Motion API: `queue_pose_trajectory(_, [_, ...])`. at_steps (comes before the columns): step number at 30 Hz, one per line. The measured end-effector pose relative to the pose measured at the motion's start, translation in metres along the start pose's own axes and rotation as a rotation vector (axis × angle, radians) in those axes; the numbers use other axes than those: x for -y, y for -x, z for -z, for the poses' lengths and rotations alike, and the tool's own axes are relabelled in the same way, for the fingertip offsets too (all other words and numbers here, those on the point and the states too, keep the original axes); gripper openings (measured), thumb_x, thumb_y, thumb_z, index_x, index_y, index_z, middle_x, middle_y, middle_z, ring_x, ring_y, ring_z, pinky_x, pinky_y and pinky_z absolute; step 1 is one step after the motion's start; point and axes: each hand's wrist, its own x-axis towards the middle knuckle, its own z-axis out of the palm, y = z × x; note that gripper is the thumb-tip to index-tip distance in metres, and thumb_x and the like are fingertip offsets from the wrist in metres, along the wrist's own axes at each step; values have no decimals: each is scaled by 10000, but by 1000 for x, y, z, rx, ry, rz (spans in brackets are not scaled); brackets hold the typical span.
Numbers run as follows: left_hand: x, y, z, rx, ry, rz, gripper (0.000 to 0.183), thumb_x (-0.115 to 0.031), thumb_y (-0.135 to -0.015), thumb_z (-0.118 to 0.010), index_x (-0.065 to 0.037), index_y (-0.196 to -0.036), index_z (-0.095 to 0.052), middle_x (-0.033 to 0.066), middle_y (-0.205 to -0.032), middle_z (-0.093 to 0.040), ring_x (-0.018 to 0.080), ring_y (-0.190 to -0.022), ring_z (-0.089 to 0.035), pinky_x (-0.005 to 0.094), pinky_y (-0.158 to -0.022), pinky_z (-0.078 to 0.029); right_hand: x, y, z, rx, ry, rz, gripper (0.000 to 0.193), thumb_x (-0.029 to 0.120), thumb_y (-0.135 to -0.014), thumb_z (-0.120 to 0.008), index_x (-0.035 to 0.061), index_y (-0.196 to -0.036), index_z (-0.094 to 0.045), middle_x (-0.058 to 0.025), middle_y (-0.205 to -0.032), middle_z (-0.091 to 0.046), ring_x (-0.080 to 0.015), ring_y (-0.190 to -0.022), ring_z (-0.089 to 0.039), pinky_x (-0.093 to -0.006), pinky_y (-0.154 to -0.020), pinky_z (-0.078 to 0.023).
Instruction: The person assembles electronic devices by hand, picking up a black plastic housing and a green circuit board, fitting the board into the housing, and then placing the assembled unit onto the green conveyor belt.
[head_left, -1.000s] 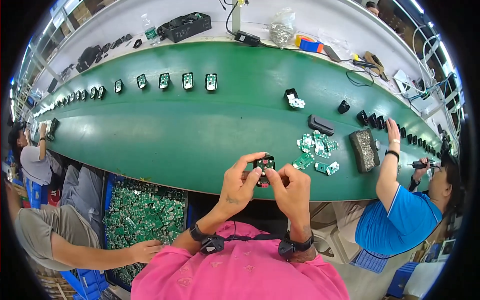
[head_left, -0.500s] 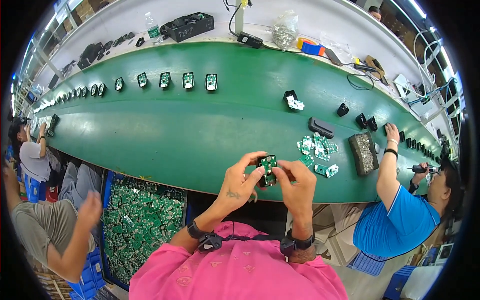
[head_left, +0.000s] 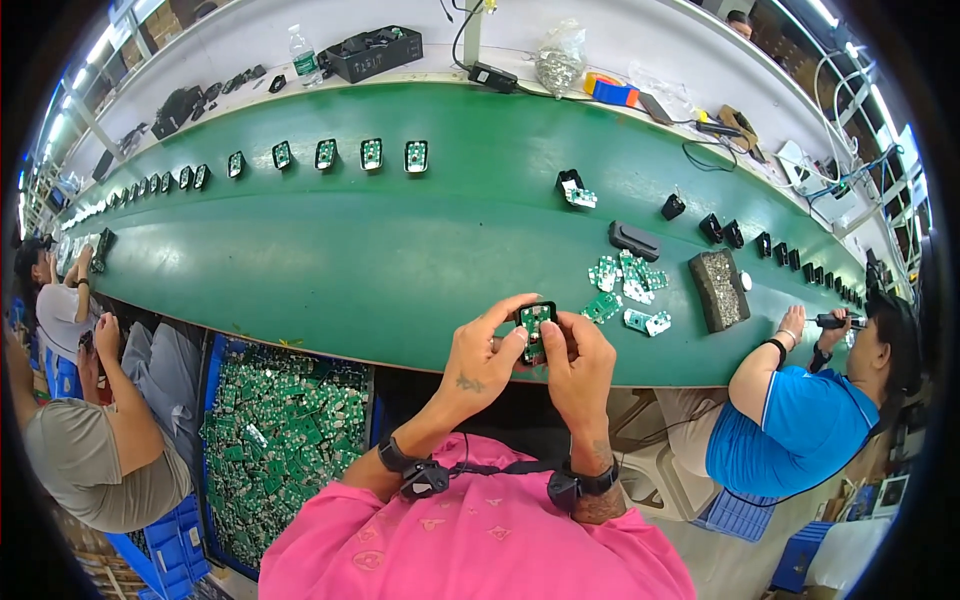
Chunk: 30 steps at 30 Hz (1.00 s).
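Close to the table's near edge, a small black plastic casing [head_left: 524, 308] with a green circuit board [head_left: 537, 325] in its opening is held between both my hands. My left hand [head_left: 482, 357] grips it from the left, fingers behind the casing and thumb at the board's edge. From the right, my right hand [head_left: 580, 362] closes on it, with the thumb pressed to the board's face. The fingers behind the casing are partly hidden. Just beyond and to the right lies a loose pile of green circuit boards [head_left: 635, 275], with a dark oblong case [head_left: 634, 240] behind it.
Casings with boards [head_left: 416, 157] line the green table's [head_left: 400, 270] far left; black casings [head_left: 711, 229] line its right. A dark block-shaped container [head_left: 719, 292] stands beside the pile. A bin of boards [head_left: 280, 440] sits low left. Co-workers sit left and right [head_left: 790, 420].
My right hand has shifted over the casing, its thumb now on the board, which looks more upright. The co-worker in blue has drawn a hand back from the casing row; the left co-worker's hands come together.
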Motion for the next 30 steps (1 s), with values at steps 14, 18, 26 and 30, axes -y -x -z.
queue_pose_trajectory(14, [12, -8, 8, 97, 57, 73, 331, -81, -977, -544, 7, -1296, -532, 109, -1115, -634, 124, -868, -651, 268, -656, -604, 12, 6, 3, 94, 241, 70, 217, 162, -1014, -545, -4, -1111, -645, -201, -833, -676, -376, -728, -669, -432, -628, -500])
queue_pose_trajectory(18, [11, -16, 9, 124, 137, 159, 328, -73, -975, -543, 2, -1293, -535, 107, -1110, -629, 123, -854, -649, 266, -648, -599, 9, 0, -2, 98, 236, 50, 247, 170, -1022, -528, -20, -1148, -625, -219, -807, -665, -381, -721, -673, -440, -631, -506])
queue_pose_trajectory(26, [8, -28, 6, -23, 35, 114, 294, -69, -988, -520, 16, -1265, -568, 83, -973, -677, 88, -795, -634, 261, -606, -577, 1, -22, -19, 181, 182, -146, 355, 191, -1028, -492, -26, -1286, -601, -207, -849, -679, -258, -708, -666, -353, -665, -513])
queue_pose_trajectory(30, [25, -38, 11, -44, -54, 54, 301, -64, -983, -515, 12, -1267, -582, 97, -972, -687, 104, -779, -647, 274, -611, -585, -33, -26, -38, 71, 71, 4, 372, 193, -1011, -518, -23, -1303, -597, -210, -818, -674, -311, -675, -670, -399, -629, -514])
